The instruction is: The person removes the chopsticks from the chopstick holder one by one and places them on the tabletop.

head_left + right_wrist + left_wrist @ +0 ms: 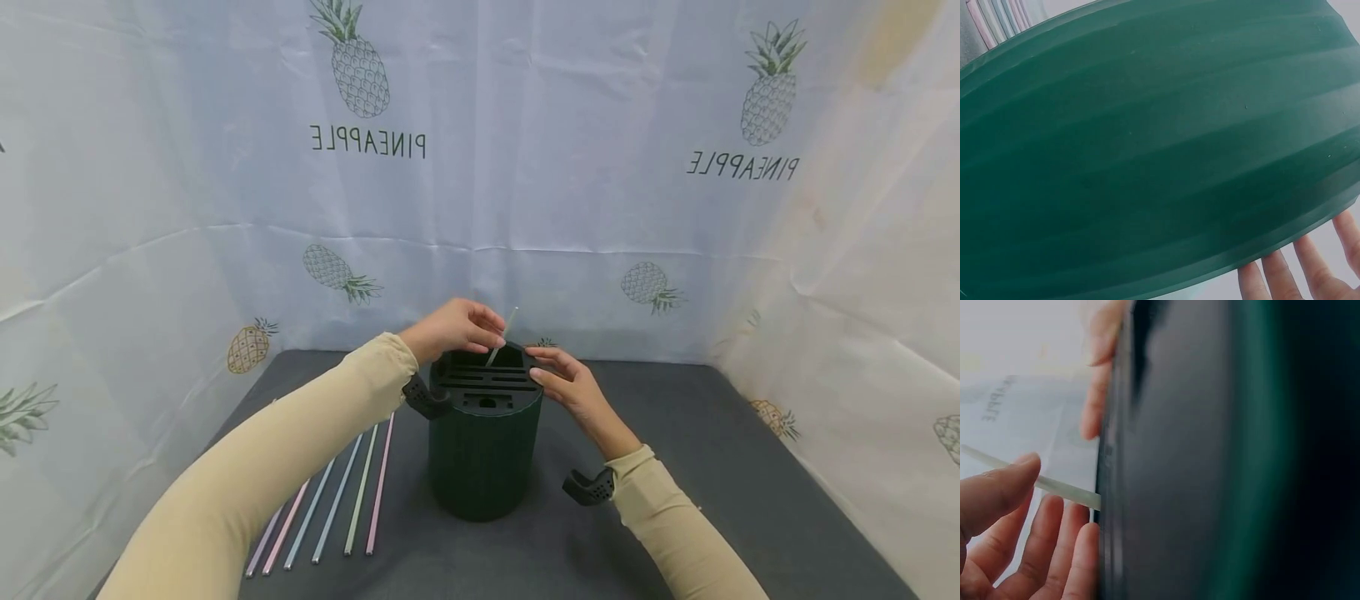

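A dark green ribbed knife block stands upright on the table. Its black top has several slots and a larger opening toward the back. Over that opening my left hand pinches a pale green chopstick between thumb and fingers. The chopstick is tilted, and its lower end is hidden in the opening. At the block's right side my right hand rests its fairly straight fingers and thumb against the upper rim.
Several purple, pink, blue and green chopsticks lie side by side left of the block, their far ends partly behind the left sleeve. A dark table is bordered by a pineapple-print curtain at the back and sides.
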Motion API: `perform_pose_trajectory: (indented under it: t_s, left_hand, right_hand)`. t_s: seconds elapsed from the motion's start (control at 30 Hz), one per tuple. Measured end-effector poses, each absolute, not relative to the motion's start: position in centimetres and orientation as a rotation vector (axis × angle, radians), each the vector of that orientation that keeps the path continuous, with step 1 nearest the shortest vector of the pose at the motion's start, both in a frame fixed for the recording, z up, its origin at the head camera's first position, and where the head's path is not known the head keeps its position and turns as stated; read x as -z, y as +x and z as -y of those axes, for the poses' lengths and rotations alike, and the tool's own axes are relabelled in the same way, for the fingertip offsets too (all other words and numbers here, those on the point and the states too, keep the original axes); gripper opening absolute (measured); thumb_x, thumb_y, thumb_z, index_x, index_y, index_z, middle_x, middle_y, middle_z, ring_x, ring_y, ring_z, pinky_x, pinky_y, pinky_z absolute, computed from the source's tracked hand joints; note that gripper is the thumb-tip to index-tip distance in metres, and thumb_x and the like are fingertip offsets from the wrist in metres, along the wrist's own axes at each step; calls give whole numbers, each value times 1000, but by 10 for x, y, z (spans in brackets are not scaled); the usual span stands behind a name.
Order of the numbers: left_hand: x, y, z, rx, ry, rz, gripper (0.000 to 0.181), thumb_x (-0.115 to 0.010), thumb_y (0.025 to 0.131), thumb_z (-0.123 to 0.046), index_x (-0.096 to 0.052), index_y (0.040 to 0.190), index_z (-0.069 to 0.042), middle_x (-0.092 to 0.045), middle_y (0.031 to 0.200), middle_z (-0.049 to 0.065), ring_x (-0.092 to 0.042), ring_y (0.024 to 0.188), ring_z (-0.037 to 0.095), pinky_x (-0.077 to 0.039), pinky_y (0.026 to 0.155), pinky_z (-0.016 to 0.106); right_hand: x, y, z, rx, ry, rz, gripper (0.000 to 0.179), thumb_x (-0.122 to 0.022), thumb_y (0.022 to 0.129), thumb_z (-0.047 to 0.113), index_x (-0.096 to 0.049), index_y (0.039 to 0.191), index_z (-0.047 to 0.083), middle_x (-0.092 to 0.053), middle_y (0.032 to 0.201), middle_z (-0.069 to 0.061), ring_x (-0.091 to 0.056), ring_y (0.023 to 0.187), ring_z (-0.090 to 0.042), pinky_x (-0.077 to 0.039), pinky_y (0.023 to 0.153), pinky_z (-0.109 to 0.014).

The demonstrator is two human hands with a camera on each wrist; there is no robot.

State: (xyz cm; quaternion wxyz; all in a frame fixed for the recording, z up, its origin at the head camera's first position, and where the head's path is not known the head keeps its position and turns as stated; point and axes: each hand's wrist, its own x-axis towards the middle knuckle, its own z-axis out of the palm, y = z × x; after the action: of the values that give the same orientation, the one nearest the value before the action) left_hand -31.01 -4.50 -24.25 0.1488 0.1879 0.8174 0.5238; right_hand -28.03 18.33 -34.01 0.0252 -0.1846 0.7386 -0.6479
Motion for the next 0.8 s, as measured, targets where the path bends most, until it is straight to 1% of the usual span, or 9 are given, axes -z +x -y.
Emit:
perform_pose_trajectory:
  t_s: [0.27,0.4,0.5,0.57,0.63,0.7,0.8]
  left_hand:
    - [246,-309,45,-1422,525,-2396,27,-70,87,-4,-66,114,0,-65,113,12,-64,104,24,-57,87,32]
    - [239,-308,54,-1531,552,-2374,24,-67,89,-2,-63,112,2,-63,115,14,-63,105,26,-56,90,35]
    - [227,-307,66,-1717,567,-2314,19,-66,90,-1,-60,109,0,-61,120,15,-63,105,24,-53,96,40]
    - [218,-306,78,-1870,581,-2250,16,-64,91,-1,-59,107,-2,-60,121,12,-62,103,20,-51,99,41]
    - [206,-305,91,-2074,590,-2133,14,-62,92,1,-59,104,-5,-60,116,7,-62,99,16,-50,100,41]
    - [195,-303,106,-2287,601,-1990,14,-61,92,3,-60,103,-6,-60,108,3,-63,95,15,-52,98,38]
    - [182,-301,133,-2584,624,-1735,15,-61,92,4,-62,102,-6,-61,98,3,-64,88,16,-56,90,32]
  right_hand:
    - [341,-280,-182,1989,-572,-2293,48,-58,98,24,-46,142,9,-35,151,-12,-38,137,-33,-37,109,-57]
    - [341,-279,-182,1986,-575,-2289,48,-58,98,25,-46,142,10,-35,151,-10,-38,137,-33,-37,108,-56]
    - [341,-278,-183,1988,-586,-2289,47,-58,98,27,-47,141,12,-36,151,-9,-38,136,-31,-39,108,-55]
    - [340,-278,-184,1984,-602,-2294,47,-58,98,27,-47,141,12,-35,151,-9,-38,137,-31,-38,108,-55]
    - [340,-278,-184,1984,-609,-2296,47,-58,98,27,-47,141,12,-36,151,-8,-38,137,-31,-38,108,-55]
    - [340,-278,-185,1985,-619,-2290,47,-58,98,26,-47,141,12,-36,150,-9,-37,138,-31,-36,109,-57]
    - [340,-277,-185,1993,-616,-2283,47,-58,98,26,-47,141,12,-36,150,-9,-37,138,-31,-35,110,-58]
